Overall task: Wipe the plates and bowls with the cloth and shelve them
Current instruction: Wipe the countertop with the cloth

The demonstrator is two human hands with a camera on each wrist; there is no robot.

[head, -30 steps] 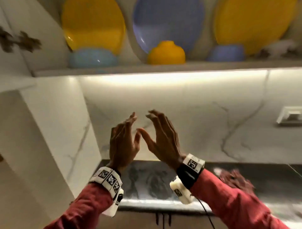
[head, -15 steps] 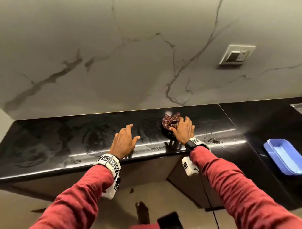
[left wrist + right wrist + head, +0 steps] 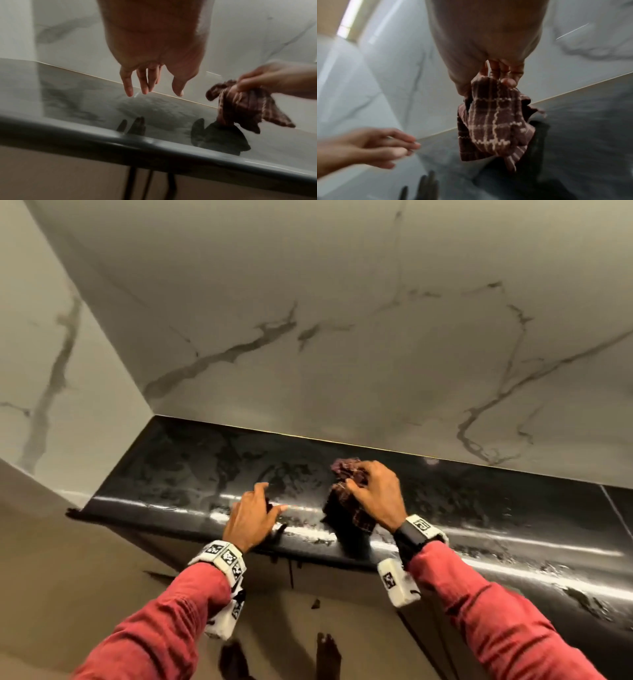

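My right hand (image 3: 356, 484) pinches a dark maroon checked cloth (image 3: 349, 505) and holds it just above the glossy black counter (image 3: 191, 470); the cloth (image 3: 493, 121) hangs bunched from my fingertips (image 3: 508, 81). In the left wrist view the cloth (image 3: 243, 106) dangles at the right, its shadow on the counter below. My left hand (image 3: 260, 505) hovers over the counter's front edge to the left of the cloth, fingers (image 3: 128, 83) relaxed and holding nothing. No plates, bowls or shelf are in view.
A white marble-veined wall (image 3: 342, 320) rises behind the counter and a side wall (image 3: 51, 371) closes the left end. The counter's rounded front edge (image 3: 154, 148) runs under my wrists. Cabinet fronts (image 3: 325, 583) and floor lie below.
My view dropped from the shelf of plates and bowls to the counter. My right hand came down onto the cloth and lifted it off the counter; my left hand lowered to the front edge.
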